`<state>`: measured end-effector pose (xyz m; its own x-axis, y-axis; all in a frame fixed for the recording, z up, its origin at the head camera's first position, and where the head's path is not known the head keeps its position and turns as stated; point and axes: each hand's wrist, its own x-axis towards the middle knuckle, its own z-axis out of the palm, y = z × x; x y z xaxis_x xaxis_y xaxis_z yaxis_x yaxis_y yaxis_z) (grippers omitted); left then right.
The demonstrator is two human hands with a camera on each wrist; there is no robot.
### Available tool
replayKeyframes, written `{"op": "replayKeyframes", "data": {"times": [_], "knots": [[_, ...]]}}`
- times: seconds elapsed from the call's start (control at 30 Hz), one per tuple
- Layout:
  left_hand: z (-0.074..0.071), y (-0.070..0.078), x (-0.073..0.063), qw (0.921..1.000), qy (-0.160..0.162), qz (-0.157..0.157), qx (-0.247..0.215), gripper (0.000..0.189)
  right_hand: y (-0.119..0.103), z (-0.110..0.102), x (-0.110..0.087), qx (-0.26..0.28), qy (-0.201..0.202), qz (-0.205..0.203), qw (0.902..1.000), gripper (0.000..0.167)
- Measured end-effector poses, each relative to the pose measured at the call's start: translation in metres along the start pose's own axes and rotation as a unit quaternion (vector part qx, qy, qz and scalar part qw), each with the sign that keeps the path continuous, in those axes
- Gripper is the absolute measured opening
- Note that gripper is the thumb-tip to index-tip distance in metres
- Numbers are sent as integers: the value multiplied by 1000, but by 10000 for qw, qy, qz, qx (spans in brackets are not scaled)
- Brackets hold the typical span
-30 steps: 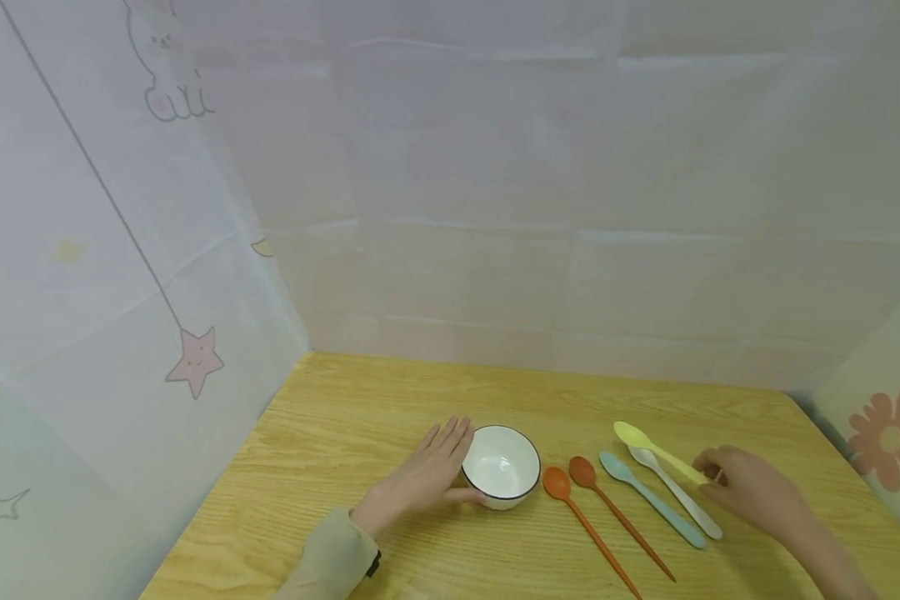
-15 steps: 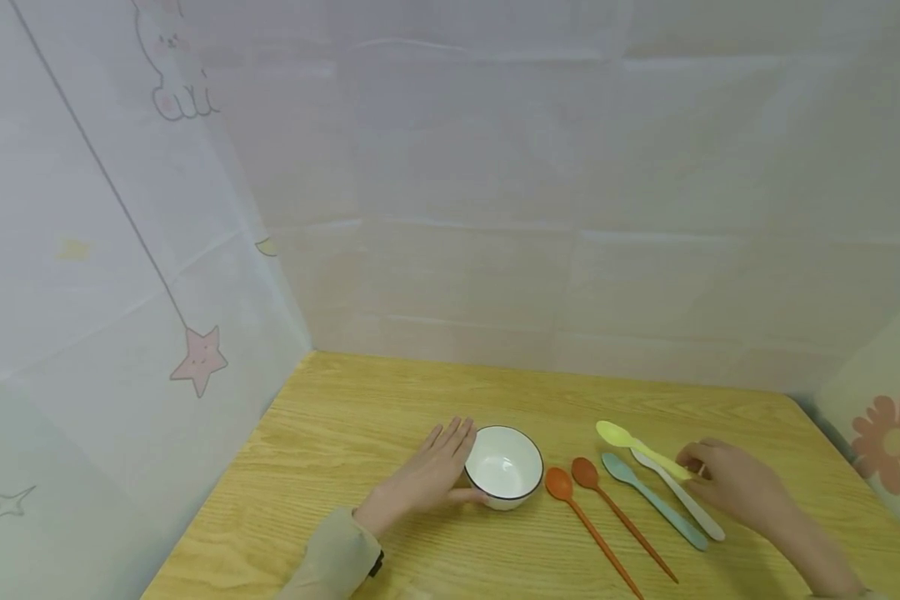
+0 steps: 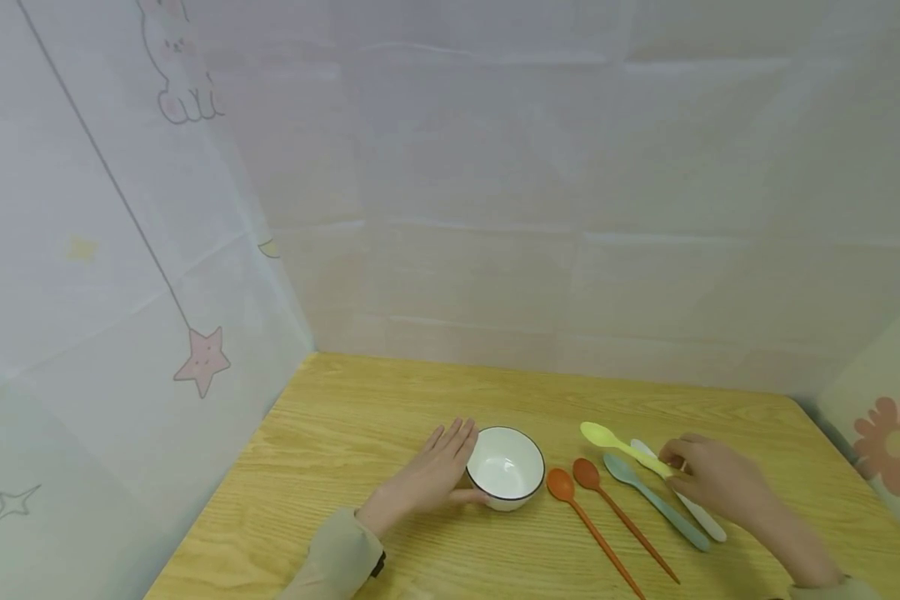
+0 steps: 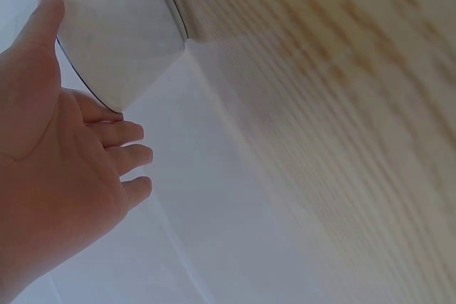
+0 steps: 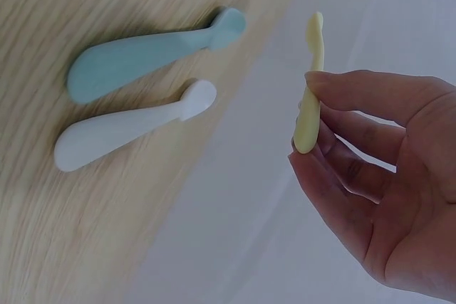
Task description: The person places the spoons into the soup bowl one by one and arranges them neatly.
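Note:
My left hand [image 3: 423, 477] rests against the left side of a small white bowl [image 3: 507, 503] with a dark rim, fingers straight and thumb at the front. In the left wrist view the thumb and index finger touch the bowl [image 4: 117, 33]. My right hand [image 3: 714, 477] pinches a pale yellow spoon [image 3: 598, 435] by its handle. The right wrist view has this yellow spoon [image 5: 309, 115] between thumb and fingertips, raised off the table. Below it lie a light blue spoon [image 3: 663, 507] and a white spoon [image 3: 708, 522], partly hidden in the head view.
An orange spoon [image 3: 592, 531] and a reddish-brown spoon [image 3: 633, 527] lie between the bowl and the blue spoon. The wooden table [image 3: 345, 400] meets a pale patterned sheet [image 3: 457, 208] behind and at both sides.
My right hand has moved left with the yellow spoon, carrying it across above the white spoon towards the bowl. The left hand and the bowl stay where they were.

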<state>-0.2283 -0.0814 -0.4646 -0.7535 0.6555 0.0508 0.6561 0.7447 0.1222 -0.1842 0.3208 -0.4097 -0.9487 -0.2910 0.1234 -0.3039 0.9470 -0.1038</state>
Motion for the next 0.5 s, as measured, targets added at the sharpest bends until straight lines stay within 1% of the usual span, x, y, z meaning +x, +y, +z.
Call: {"op": "replayKeyframes", "data": {"times": [0.17,0.33,0.5], "knots": [[0,0,-1,10000,0,-17,-88,100,-8,-1,2,-18,31,-59,10000,24],[-1,1,-1,9999,-14,-21,-126,99,-18,-2,5,2,155,-247,9996,23],[0,0,0,10000,10,-15,-66,100,-26,-4,9,3,169,-408,9990,23]]}}
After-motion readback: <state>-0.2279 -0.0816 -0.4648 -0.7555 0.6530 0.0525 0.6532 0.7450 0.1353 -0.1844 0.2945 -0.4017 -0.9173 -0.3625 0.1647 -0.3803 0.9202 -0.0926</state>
